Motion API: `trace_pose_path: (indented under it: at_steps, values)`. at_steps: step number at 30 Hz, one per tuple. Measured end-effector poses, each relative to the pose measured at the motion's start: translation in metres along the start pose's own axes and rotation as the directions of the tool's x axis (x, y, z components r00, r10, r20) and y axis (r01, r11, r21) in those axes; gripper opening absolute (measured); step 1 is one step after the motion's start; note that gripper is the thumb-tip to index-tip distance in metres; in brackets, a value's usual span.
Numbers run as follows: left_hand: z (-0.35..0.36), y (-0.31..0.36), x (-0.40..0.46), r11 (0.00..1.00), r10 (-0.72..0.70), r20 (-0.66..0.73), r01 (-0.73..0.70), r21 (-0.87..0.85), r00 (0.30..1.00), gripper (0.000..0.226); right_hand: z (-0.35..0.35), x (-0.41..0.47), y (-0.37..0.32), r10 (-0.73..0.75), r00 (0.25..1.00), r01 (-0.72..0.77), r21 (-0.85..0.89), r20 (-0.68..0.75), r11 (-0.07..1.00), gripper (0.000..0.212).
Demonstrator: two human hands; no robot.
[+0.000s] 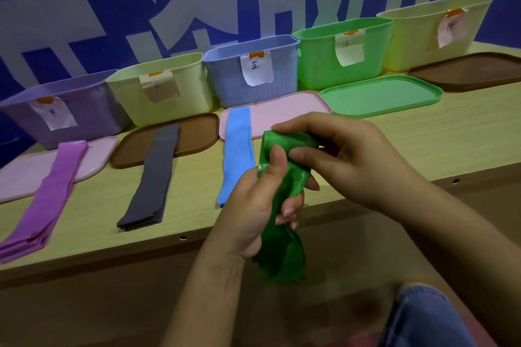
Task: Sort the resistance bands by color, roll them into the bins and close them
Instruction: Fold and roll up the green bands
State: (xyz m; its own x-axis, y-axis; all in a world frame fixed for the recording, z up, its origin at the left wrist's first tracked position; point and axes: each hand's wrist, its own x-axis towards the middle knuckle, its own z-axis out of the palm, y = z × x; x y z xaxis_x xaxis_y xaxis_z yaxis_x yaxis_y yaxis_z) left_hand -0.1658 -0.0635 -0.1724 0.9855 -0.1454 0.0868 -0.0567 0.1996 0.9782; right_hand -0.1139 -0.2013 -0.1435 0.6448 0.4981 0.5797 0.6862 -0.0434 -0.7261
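Both hands hold a green resistance band point(284, 248) in front of the table's near edge. My left hand point(253, 205) grips its middle, and the lower end hangs down. My right hand point(344, 155) pinches the top end, which is curled over. On the table lie a stack of purple bands point(45, 200), a stack of grey bands point(153, 180) and a blue band point(235, 149), partly hidden by my left hand. Behind them stands a row of open bins: purple point(93, 110), pale yellow-green point(180, 90), blue point(282, 73), green point(324, 65) and pale yellow point(411, 34).
Lids lie flat in front of the bins: pink point(19, 175), brown point(194, 132), pink point(284, 110), green point(380, 96) and brown point(473, 67). Each bin carries a paper label. A blue-and-white wall rises behind. A denim-clad knee point(423, 318) shows at the bottom right.
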Motion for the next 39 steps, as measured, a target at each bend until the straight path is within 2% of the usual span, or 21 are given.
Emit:
trace_pose_path:
  at_steps: [6, 10, 11, 13, 15, 17, 20, 23, 26, 28, 31, 34, 36, 39]
  values:
    - [-0.004, -0.007, -0.005, 0.997, 0.077, -0.080, -0.078, -0.005, 0.994, 0.072, 0.014, -0.007, 0.001, -0.006, 1.000, 0.007, -0.093, 0.012, 0.996, 0.033]
    - [0.004, -0.007, -0.006, 0.995, 0.101, -0.208, -0.095, 0.040, 0.973, 0.066, 0.014, -0.009, -0.003, -0.045, 0.996, 0.056, -0.152, 0.075, 0.987, 0.033]
    - [0.005, -0.006, -0.005, 0.994, 0.103, -0.227, -0.093, 0.054, 0.968, 0.064, 0.013, -0.008, -0.003, -0.017, 0.995, 0.028, -0.120, 0.097, 0.992, 0.032]
    - [0.004, -0.005, -0.004, 0.990, 0.119, -0.231, -0.098, 0.099, 0.966, 0.062, 0.009, -0.008, -0.004, 0.107, 0.984, -0.119, 0.077, 0.139, 0.990, 0.031]
    - [0.001, -0.004, -0.004, 0.987, 0.144, -0.204, -0.125, 0.106, 0.968, 0.062, 0.009, -0.008, -0.001, 0.228, 0.968, -0.248, 0.261, 0.103, 0.933, 0.033]
    - [-0.003, -0.001, -0.005, 0.986, 0.156, -0.167, -0.143, 0.087, 0.974, 0.056, 0.011, -0.009, -0.002, 0.291, 0.949, -0.316, 0.299, 0.123, 0.901, 0.041]
    - [-0.009, 0.001, -0.005, 0.992, 0.127, -0.116, -0.123, 0.041, 0.985, 0.052, 0.018, -0.008, -0.006, 0.252, 0.937, -0.325, 0.338, 0.242, 0.883, 0.045]
    - [-0.011, 0.001, -0.007, 0.993, 0.109, -0.073, -0.106, 0.052, 0.991, 0.048, 0.012, -0.001, -0.006, 0.319, 0.925, -0.375, 0.365, 0.204, 0.852, 0.057]
    - [-0.011, 0.000, -0.011, 0.994, 0.104, -0.024, -0.104, -0.023, 0.994, 0.048, 0.011, 0.003, -0.007, 0.304, 0.924, -0.363, 0.286, 0.232, 0.887, 0.048]
    - [-0.013, -0.003, -0.011, 0.990, 0.121, 0.006, -0.120, -0.070, 0.993, 0.048, 0.011, 0.002, -0.005, 0.302, 0.928, -0.353, 0.255, 0.220, 0.900, 0.034]
    - [-0.016, -0.006, -0.009, 0.979, 0.124, 0.022, -0.119, -0.164, 0.992, 0.051, 0.010, -0.001, -0.006, 0.290, 0.948, -0.315, 0.243, 0.131, 0.917, 0.014]
    - [-0.019, -0.004, -0.006, 0.959, 0.108, 0.077, -0.083, -0.273, 0.991, 0.056, 0.012, -0.003, -0.008, 0.213, 0.977, -0.213, 0.167, 0.021, 0.963, 0.010]
    - [-0.021, -0.002, -0.005, 0.960, 0.122, 0.095, -0.093, -0.265, 0.988, 0.054, 0.011, -0.005, -0.010, 0.151, 0.988, -0.146, 0.120, -0.033, 0.982, 0.016]
    - [-0.017, 0.001, -0.004, 0.981, 0.148, 0.137, -0.127, -0.147, 0.979, 0.046, 0.008, -0.004, -0.014, 0.081, 0.993, -0.072, 0.110, -0.084, 0.991, 0.017]
